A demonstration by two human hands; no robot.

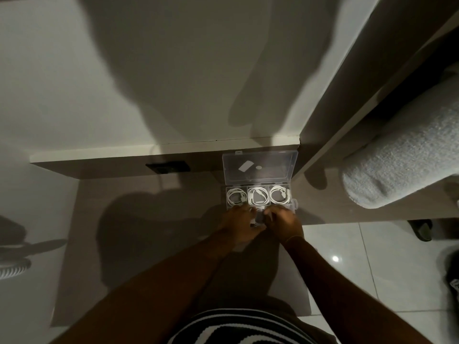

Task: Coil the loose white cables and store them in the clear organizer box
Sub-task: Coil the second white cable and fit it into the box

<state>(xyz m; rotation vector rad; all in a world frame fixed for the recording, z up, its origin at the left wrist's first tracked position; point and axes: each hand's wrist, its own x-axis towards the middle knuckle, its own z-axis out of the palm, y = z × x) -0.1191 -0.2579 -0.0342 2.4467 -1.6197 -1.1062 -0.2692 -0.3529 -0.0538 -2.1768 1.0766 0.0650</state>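
White cables lie coiled in the clear organizer box (259, 192), which sits on the brown table (139, 194) near its far right corner, close to the wall. The box's lid (259, 167) is open and stands tilted back toward the wall, with 2 small pale stickers showing on it. The far row of the box has 3 compartments, and each holds 1 coil: the left coil (235, 196), the middle coil (258, 195) and the right coil (279, 194). Each coil lies flat inside its own compartment, apart from its neighbours by the dividers.

Both hands meet over the near row of the box, hiding most of it. The left hand (239, 223) and the right hand (284, 223) are curled with fingers bent inward, almost touching each other at the middle near compartment. A small bit of white (253, 222) shows between them, probably cable, but the light is dim and I cannot tell exactly what either hand grips or which near compartment it belongs to.

A dark socket plate (168, 167) is set in the low back panel, left of the box. A grey fuzzy cushion (407, 160) rests at the right, beyond the table edge. Pale floor tiles (360, 269) show below it.
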